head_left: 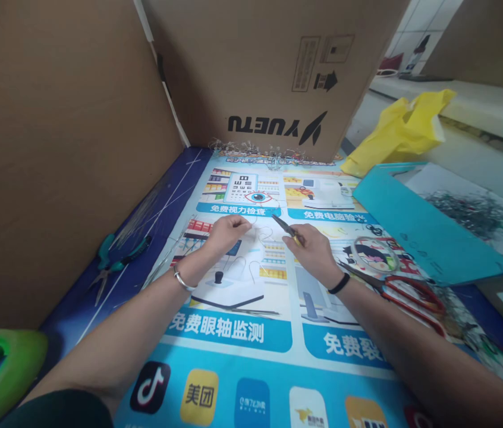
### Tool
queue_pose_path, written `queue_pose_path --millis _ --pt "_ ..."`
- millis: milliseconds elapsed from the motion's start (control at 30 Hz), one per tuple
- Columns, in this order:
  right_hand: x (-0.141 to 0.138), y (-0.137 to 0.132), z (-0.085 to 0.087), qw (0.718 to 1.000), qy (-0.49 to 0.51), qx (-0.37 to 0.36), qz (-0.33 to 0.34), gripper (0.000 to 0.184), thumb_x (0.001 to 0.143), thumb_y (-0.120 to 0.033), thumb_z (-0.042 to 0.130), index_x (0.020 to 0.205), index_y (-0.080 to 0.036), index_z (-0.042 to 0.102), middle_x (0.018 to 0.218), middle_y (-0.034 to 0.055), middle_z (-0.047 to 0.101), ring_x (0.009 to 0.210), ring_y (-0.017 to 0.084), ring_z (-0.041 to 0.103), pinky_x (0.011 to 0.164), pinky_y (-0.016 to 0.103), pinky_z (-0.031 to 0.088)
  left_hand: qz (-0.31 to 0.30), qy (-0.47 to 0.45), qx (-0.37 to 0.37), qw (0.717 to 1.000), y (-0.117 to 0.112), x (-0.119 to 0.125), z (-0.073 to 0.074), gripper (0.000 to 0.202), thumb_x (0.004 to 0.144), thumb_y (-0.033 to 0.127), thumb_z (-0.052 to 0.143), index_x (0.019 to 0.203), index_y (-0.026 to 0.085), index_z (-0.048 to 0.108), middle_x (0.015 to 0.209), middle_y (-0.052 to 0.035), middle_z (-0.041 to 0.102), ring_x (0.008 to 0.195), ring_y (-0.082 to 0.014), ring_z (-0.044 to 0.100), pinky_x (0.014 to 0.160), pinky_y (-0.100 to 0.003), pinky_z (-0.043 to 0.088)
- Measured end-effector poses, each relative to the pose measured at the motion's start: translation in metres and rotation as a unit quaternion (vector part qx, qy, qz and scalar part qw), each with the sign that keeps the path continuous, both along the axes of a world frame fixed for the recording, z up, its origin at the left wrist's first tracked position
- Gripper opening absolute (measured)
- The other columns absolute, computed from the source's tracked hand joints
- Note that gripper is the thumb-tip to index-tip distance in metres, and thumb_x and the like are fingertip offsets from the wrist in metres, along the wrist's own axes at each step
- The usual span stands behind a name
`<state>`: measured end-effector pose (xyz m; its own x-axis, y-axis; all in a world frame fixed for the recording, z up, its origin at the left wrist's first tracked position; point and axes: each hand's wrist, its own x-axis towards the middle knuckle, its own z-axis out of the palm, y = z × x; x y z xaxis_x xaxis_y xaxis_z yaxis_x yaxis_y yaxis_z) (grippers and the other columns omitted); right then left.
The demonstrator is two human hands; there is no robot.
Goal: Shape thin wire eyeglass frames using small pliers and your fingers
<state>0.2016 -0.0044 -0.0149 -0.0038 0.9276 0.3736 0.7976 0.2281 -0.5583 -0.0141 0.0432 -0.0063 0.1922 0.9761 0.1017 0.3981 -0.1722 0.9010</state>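
My left hand (229,233) is closed in a pinch on a thin wire (264,230), whose fine end curves out to the right of the fingertips. My right hand (314,249) is wrapped round a small pair of scissors (283,224), with dark pointed blades aimed up and left toward the wire. A short gap separates the blade tips from my left fingers. Below both hands, more thin curved wire pieces (251,270) lie on the printed poster (278,297) covering the table. Most of the scissors' handle is hidden in my right palm.
Teal-handled pliers (107,258) lie at left, above a green tape roll (19,362). Red-handled scissors (412,297) and a clear ring (374,252) are right. A blue box (416,232) holds wire scraps beside a yellow bag (398,134). Cardboard walls (251,65) stand behind and left.
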Motion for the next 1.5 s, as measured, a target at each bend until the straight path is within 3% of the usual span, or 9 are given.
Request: queue_pose_path --millis 133,267,500,900,1000,1067,1200,1333,1500 --pt "-0.001 -0.001 0.001 1.000 -0.009 -0.002 0.004 0.018 0.076 -0.033 0.055 0.085 -0.019 0.062 0.070 0.0003 0.055 0.068 0.016 0.051 0.063 0.028 0.039 -0.007 0.111 0.065 0.992 0.001 -0.001 -0.002 0.012 0.070 0.028 0.060 0.076 0.020 0.066 0.077 -0.0019 0.062 0.073 -0.0163 0.054 0.067 -0.026 0.038" --pt "-0.001 -0.001 0.000 1.000 -0.001 0.001 0.008 0.018 0.075 -0.034 0.054 0.084 -0.020 0.062 0.070 0.0003 0.055 0.066 0.016 0.051 0.062 0.028 0.040 -0.016 0.204 0.106 0.973 -0.001 -0.007 0.010 0.017 0.072 0.027 0.058 0.087 0.021 0.064 0.086 -0.0038 0.063 0.076 -0.0176 0.055 0.069 -0.027 0.039" --pt "0.001 0.001 -0.003 1.000 -0.008 -0.001 0.013 0.021 0.075 -0.034 0.055 0.088 -0.019 0.062 0.073 0.0013 0.056 0.067 0.016 0.052 0.063 0.029 0.040 -0.175 0.351 0.048 0.919 -0.024 -0.015 0.044 0.011 0.068 0.020 0.056 0.058 0.022 0.060 0.062 -0.0034 0.061 0.058 -0.0179 0.051 0.060 -0.027 0.034" --pt "0.001 0.001 -0.004 0.999 -0.021 -0.005 0.033 0.021 0.075 -0.033 0.055 0.090 -0.019 0.063 0.078 0.0027 0.060 0.074 0.017 0.055 0.067 0.029 0.042 -0.119 0.262 0.089 0.954 -0.041 -0.007 0.030 0.024 0.056 0.007 0.061 0.046 0.020 0.044 0.048 -0.0035 0.048 0.066 -0.0273 0.059 0.078 -0.042 0.042" --pt "0.001 0.000 -0.004 0.999 -0.016 -0.007 0.034 0.023 0.075 -0.032 0.056 0.091 -0.018 0.063 0.077 0.0023 0.059 0.073 0.017 0.054 0.067 0.029 0.042 -0.135 0.336 0.090 0.928 -0.041 -0.007 0.033 0.018 0.062 0.012 0.059 0.052 0.019 0.047 0.057 -0.0081 0.057 0.070 -0.0282 0.061 0.075 -0.040 0.044" --pt "0.001 0.001 -0.005 0.999 -0.010 -0.010 0.035 0.022 0.075 -0.032 0.056 0.091 -0.019 0.063 0.077 0.0022 0.058 0.073 0.016 0.054 0.067 0.029 0.042 -0.170 0.423 0.077 0.886 -0.042 -0.006 0.039 0.008 0.069 0.016 0.052 0.062 0.018 0.053 0.072 -0.0134 0.064 0.075 -0.0301 0.062 0.071 -0.041 0.044" --pt "0.002 0.003 -0.007 0.999 0.004 -0.013 0.037 0.023 0.074 -0.033 0.057 0.092 -0.019 0.063 0.078 0.0026 0.058 0.070 0.016 0.053 0.066 0.030 0.042 -0.185 0.519 0.071 0.831 -0.042 -0.005 0.053 0.019 0.078 0.016 0.038 0.085 0.016 0.056 0.084 -0.0148 0.066 0.075 -0.0292 0.062 0.063 -0.037 0.043" --pt "-0.002 -0.003 0.000 0.995 0.064 -0.024 0.066 0.025 0.075 -0.035 0.058 0.093 -0.018 0.062 0.080 0.0033 0.059 0.070 0.016 0.052 0.066 0.030 0.041 -0.124 0.492 0.082 0.858 -0.044 0.001 0.057 0.021 0.082 0.018 0.035 0.095 0.018 0.051 0.077 -0.0095 0.066 0.068 -0.0252 0.062 0.056 -0.031 0.039" --pt "-0.018 -0.023 0.018 0.959 0.226 -0.104 0.134 0.023 0.082 -0.040 0.051 0.085 -0.019 0.060 0.067 -0.0013 0.055 0.063 0.013 0.049 0.060 0.026 0.040 -0.063 0.460 0.136 0.875 -0.057 0.018 0.044 0.018 0.086 0.022 0.036 0.098 0.019 0.049 0.081 -0.0080 0.066 0.067 -0.0241 0.062 0.055 -0.029 0.036"
